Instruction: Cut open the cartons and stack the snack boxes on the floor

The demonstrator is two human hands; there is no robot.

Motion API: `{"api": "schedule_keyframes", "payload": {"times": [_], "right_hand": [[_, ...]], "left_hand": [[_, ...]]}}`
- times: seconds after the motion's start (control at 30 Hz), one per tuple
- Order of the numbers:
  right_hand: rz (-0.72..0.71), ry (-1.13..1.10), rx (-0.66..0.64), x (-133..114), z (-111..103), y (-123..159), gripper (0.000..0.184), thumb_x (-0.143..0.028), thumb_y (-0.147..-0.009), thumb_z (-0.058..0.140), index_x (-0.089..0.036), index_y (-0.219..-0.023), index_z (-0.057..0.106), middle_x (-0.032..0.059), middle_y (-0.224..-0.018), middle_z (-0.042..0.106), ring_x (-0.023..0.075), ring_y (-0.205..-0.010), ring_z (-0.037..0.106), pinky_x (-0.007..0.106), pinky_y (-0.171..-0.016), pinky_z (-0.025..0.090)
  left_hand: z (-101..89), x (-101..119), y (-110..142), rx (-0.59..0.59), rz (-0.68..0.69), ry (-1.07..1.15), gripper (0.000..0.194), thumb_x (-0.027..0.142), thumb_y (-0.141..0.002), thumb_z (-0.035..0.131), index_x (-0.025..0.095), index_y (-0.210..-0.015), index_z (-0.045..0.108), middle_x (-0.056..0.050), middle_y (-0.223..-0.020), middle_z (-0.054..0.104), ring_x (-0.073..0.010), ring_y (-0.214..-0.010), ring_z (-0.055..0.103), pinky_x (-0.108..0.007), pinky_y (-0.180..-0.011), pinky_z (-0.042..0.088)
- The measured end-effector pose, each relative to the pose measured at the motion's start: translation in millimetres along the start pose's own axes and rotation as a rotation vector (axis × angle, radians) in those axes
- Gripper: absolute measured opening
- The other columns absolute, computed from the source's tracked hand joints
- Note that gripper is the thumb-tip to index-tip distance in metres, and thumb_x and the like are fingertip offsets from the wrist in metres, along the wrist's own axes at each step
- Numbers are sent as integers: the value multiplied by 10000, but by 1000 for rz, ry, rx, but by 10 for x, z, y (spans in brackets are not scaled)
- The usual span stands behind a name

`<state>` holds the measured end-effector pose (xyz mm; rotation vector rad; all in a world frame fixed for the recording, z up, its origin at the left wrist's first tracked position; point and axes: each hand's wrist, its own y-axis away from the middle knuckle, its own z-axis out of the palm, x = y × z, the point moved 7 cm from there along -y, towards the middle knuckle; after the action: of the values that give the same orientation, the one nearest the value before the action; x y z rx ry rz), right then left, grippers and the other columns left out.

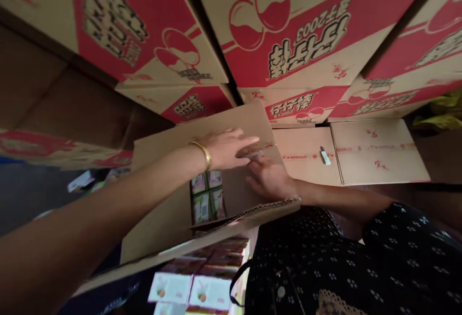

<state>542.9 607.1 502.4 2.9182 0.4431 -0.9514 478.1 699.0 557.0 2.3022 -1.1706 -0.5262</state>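
An open cardboard carton (pixel 169 228) stands in front of me with its flaps up. My left hand (pixel 227 147), with a gold bangle on the wrist, lies flat with fingers stretched out on the far flap (pixel 202 134). My right hand (pixel 269 179) reaches in just below it, its fingers hidden against the flap's edge and smeared. Inside the carton I see small green and pink packs (pixel 207 195).
Stacked cartons with red print (pixel 299 41) fill the wall ahead. A sealed carton (pixel 375 154) to the right has a small box cutter (pixel 325 155) lying on it. White and pink packs (pixel 191 286) lie below the open carton. My dark dotted clothing (pixel 361 267) fills the lower right.
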Motion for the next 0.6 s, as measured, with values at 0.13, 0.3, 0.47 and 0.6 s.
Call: {"api": "schedule_keyframes", "payload": {"times": [0.13,0.3,0.47,0.6], "right_hand": [[304,29,297,647,-274,110,558,-217,-934,580,26,-1434,538,280,-1464,509,345,-1365,503,524,-1186,450],[387,-54,387,813,51,318,778,-381,-950,609,-4,-1584,362,278,-1635,312,364,-1519,353,560,-1231,405],[467,-124,346,811,337,420,834,-445,-973,580,-45,-1642,283,257,-1641,326,361,-1509,392,562,-1195,460],[378,-54,375,803,263,440,789,-423,-1005,542,-52,-1651,280,251,-1616,376,346,-1493,421,542,-1204,457]], "left_hand": [[-54,274,-585,115,293,-122,833,468,-894,718,248,-1624,385,-172,-1702,290,-338,-1560,290,-457,-1223,324],[2,269,-894,159,469,-141,687,443,-922,719,307,-1554,487,-118,-1685,356,-308,-1584,250,-475,-1222,339],[3,366,-754,218,425,-189,478,287,-1022,535,229,-1497,527,-161,-1621,423,-314,-1577,266,-419,-1040,534],[-9,486,-697,270,356,-196,447,147,-974,501,91,-1415,547,-240,-1558,447,-355,-1502,366,-399,-947,575]]}}
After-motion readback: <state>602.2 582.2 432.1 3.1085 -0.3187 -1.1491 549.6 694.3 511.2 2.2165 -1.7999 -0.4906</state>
